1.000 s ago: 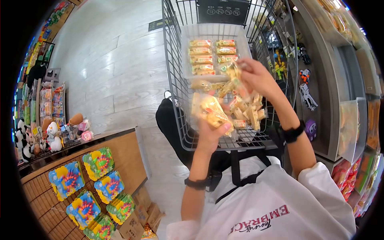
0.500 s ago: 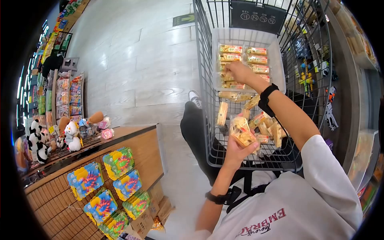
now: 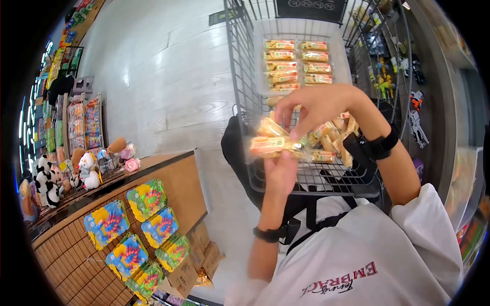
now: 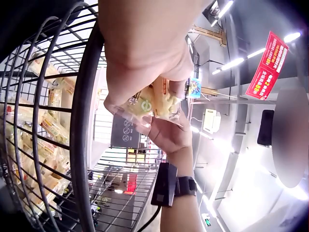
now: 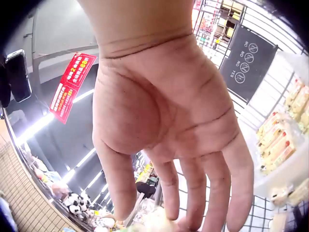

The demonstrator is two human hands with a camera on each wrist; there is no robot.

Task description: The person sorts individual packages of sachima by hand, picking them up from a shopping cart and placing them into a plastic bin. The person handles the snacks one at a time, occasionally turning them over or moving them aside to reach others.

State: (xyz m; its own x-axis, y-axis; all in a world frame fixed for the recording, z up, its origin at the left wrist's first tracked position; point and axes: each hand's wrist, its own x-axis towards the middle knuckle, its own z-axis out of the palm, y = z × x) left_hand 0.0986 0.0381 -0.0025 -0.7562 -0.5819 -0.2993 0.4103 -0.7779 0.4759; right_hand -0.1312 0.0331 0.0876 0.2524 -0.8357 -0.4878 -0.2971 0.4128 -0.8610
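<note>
In the head view, my left hand (image 3: 280,176) grips a few clear-wrapped pale yellow snack packets (image 3: 268,146) with red and yellow labels, held above the near end of the wire shopping cart (image 3: 311,188). My right hand (image 3: 326,104) reaches over from the right, bent at the wrist, thumb and fingertips at those packets. From the left wrist, the packets (image 4: 164,104) show between both hands. The right wrist view has my right palm (image 5: 164,106) large, the packets partly hidden at its fingertips. Loose snack packets (image 3: 332,132) lie in the cart.
A translucent bin (image 3: 301,29) at the cart's far end holds two columns of similar packets. Shelves with toys (image 3: 416,102) stand along the right. A wooden display (image 3: 178,178) with blue and green picture packs and plush toys (image 3: 89,171) is on the left.
My right hand has gone from over the bin back to the packets in my left hand. The left hand has risen slightly, and its packets now lie across it, label showing.
</note>
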